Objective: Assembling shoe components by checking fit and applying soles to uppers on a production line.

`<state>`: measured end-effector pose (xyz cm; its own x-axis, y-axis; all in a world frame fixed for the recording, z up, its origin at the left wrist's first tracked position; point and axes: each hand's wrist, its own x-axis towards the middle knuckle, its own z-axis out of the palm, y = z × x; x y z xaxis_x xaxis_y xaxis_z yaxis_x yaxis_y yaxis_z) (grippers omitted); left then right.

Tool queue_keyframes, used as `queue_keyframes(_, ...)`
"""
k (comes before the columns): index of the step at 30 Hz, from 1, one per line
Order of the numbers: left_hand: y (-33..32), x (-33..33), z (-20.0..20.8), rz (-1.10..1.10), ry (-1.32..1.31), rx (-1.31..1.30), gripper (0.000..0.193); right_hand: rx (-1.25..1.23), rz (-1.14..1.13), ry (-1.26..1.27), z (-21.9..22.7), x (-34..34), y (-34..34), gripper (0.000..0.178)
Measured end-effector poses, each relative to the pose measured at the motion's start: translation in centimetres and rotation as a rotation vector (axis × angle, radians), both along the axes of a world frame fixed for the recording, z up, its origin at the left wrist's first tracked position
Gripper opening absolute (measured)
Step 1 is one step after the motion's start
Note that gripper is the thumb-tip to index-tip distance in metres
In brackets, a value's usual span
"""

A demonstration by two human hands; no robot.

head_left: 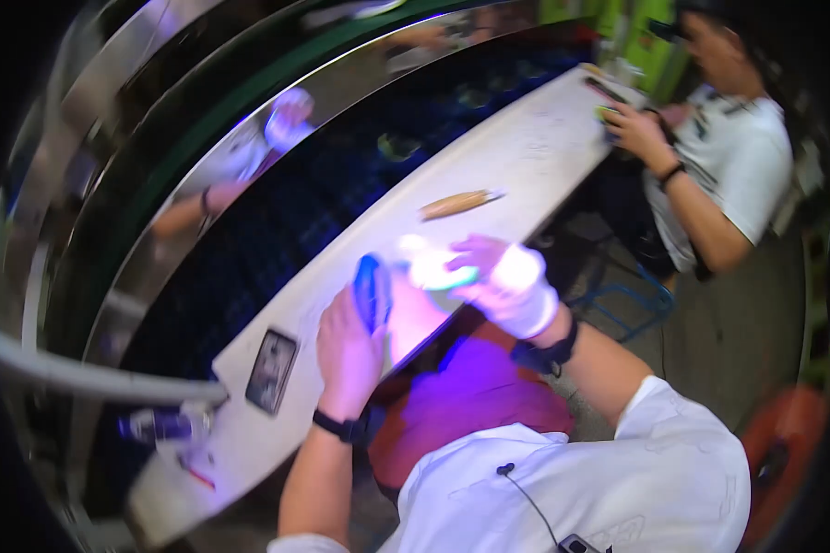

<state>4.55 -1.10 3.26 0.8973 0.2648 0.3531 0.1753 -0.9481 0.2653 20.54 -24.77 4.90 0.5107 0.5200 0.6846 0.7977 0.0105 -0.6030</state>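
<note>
My left hand point(349, 346) is closed on a dark blue, oval, shiny object point(371, 293), held upright above the narrow white bench point(332, 276). My right hand point(512, 284), partly covered by a white glove or wrap, has its bent fingers around a brightly glowing object point(438, 269) with a greenish edge. Glare and blur hide that object's kind. The two held objects are close together but apart, and a violet-pink glow falls on the bench between them. Beyond my hands, a tool with a wooden handle point(454, 204) and short metal tip lies on the bench.
A dark phone point(272, 370) lies left of my left hand. Farther along are a clear bottle point(166, 426) and a thin red item point(200, 476). A dark conveyor-like strip point(277, 212) runs behind the bench. At right, a co-worker point(724, 166) handles something beside a blue-framed stool point(632, 309).
</note>
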Motion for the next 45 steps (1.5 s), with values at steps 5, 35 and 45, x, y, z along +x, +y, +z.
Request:
queue_keyframes(5, 4.1, 1.6, 2.0, -0.043, 0.262, -0.176, 0.069, -0.239, 0.05, 0.456, 5.4, 1.1, 0.8, 0.02)
queue_keyframes(35, -2.1, -7.1, 2.5, -0.323, -0.43, -0.664, 0.029, 0.187, 0.648, 1.064, 1.6, -7.6, 5.6, 0.03)
queue_keyframes(45, -7.9, -8.1, 1.3, -0.061, -0.641, -1.224, 0.044, 0.208, 0.503, 0.896, 0.2, -9.9, 4.8, 0.029)
